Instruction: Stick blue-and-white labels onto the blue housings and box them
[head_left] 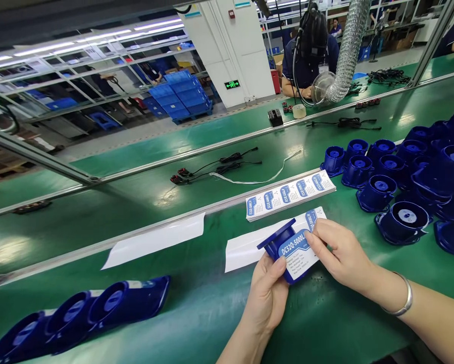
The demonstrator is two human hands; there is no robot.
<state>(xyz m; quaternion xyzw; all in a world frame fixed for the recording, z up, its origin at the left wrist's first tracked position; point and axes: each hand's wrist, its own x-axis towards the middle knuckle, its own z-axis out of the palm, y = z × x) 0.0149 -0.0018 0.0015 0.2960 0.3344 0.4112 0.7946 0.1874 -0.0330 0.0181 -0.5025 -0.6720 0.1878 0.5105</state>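
Note:
My left hand [267, 288] is closed around a dark blue plastic pump housing [275, 239], tilted above the green bench. Across its side lies a blue-and-white label [298, 259] printed "DC52Q-5000L". My right hand [338, 253] pinches the label's upper right corner between thumb and forefinger. How much of the label touches the housing I cannot tell. Just behind my hands rests a mostly bare white backing sheet [245, 247], one label still at its right end. Past it sits a stack of label sheets [290, 195].
Several blue housings [406, 216] crowd the right side. Three more [111, 303] stand at the front left, near a blank white sheet [156, 241]. Black cables [227, 166] lie beyond the metal strip. A co-worker [306, 65] sits across, by a silver duct [350, 50].

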